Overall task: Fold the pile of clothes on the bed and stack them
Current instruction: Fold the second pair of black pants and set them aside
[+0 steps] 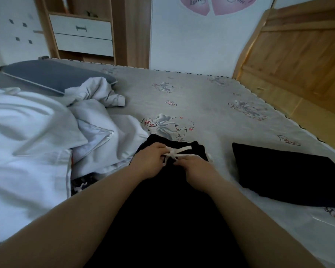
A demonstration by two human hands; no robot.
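At the near middle of the bed, a black garment (174, 200) lies spread toward the person, its waistband end farthest from the camera. Both hands meet at that waistband. The left hand (148, 161) has its fingers curled around the white drawstring (177, 151), pinching it where the cords cross. The right hand (194, 168) comes in from the other side with fingertips bent onto the same cord, gripping its lower strand just beside the left hand's fingers. One flat end of the drawstring sticks out past the hands, up and to the right, over the black cloth. Both forearms run over the garment and hide much of its middle.

To the right, near but apart from the garment, a folded black piece (290, 175) lies flat on the bedsheet (211, 105), which is grey with printed flowers and hearts. To the left, a heap of white clothes (27, 136) lies crumpled, its edge touching the black garment's left side; a dark patterned cloth (81, 183) peeps out from under it. Farther back, a light grey crumpled garment (101, 91) rests against a grey-blue pillow (52, 74). A wooden headboard (290, 60) stands along the right side, and a wooden shelf unit with white drawers (83, 35) stands against the far wall.
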